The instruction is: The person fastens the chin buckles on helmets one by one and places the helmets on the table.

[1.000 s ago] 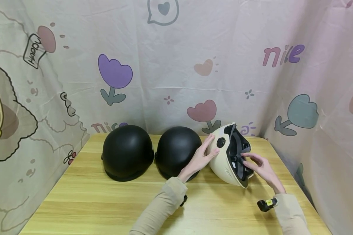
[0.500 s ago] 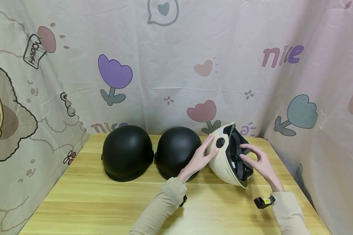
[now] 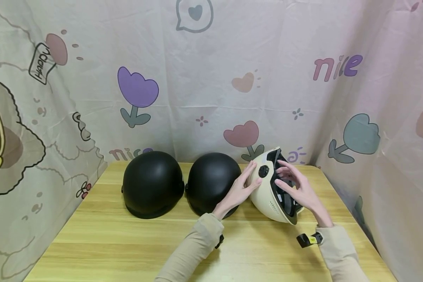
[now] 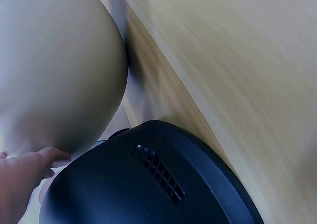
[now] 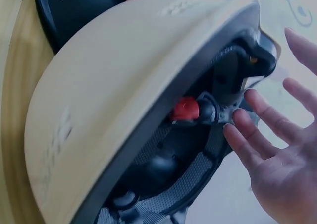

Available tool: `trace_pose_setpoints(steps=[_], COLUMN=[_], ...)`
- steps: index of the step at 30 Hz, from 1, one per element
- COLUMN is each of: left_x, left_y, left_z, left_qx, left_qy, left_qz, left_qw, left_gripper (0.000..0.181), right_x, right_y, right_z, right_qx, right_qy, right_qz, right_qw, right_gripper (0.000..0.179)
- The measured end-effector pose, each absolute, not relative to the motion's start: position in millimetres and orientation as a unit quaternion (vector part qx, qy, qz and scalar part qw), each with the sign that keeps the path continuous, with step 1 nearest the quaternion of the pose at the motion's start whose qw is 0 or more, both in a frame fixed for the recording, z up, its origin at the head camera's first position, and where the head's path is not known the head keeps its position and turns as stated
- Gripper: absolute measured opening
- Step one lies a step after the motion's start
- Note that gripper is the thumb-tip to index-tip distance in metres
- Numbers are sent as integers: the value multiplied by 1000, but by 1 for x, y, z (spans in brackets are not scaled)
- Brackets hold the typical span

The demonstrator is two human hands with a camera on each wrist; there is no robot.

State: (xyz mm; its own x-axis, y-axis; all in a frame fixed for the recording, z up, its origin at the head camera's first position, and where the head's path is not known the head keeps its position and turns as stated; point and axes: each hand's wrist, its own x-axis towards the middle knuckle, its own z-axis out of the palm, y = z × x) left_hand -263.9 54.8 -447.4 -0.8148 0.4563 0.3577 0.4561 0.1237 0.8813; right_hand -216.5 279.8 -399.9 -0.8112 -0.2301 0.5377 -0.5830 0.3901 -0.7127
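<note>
A cream helmet (image 3: 266, 201) lies on its side at the right of the row, its dark padded inside facing right. My left hand (image 3: 239, 190) rests on its shell with fingers spread, beside a black round knob (image 3: 263, 171). In the left wrist view, fingertips of the left hand (image 4: 25, 177) touch the cream shell (image 4: 59, 65). My right hand (image 3: 301, 190) is at the helmet's opening, fingers spread and relaxed. The right wrist view shows the right hand (image 5: 287, 154) beside the inner straps, near a red buckle piece (image 5: 186, 108), with nothing gripped.
Two black helmets stand dome up to the left, one at the far left (image 3: 153, 184) and one in the middle (image 3: 213, 182), behind my left wrist. They stand on a wooden table (image 3: 102, 243). A patterned cloth (image 3: 204, 78) hangs behind the table and at its sides.
My right hand has moved left and up across the helmet's opening, away from the strap area, its fingers more spread. The left hand and the helmet have stayed nearly still.
</note>
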Motion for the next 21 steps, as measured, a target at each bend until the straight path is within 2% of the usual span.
trace_pose_setpoints(steps=[9, 17, 21], left_x=[-264, -264, -264], left_y=[52, 52, 52], left_z=[-448, -447, -447], left_qx=[305, 308, 309], left_qy=[750, 756, 756], left_qz=[586, 578, 577], left_qw=[10, 14, 15], left_gripper=[64, 59, 59], right_x=[-218, -220, -219], right_y=[269, 266, 265], right_z=[-392, -389, -388], right_qx=[257, 269, 255], right_qy=[-822, -841, -846], right_qz=[487, 442, 445], right_qw=[146, 159, 145], right_gripper=[66, 63, 63])
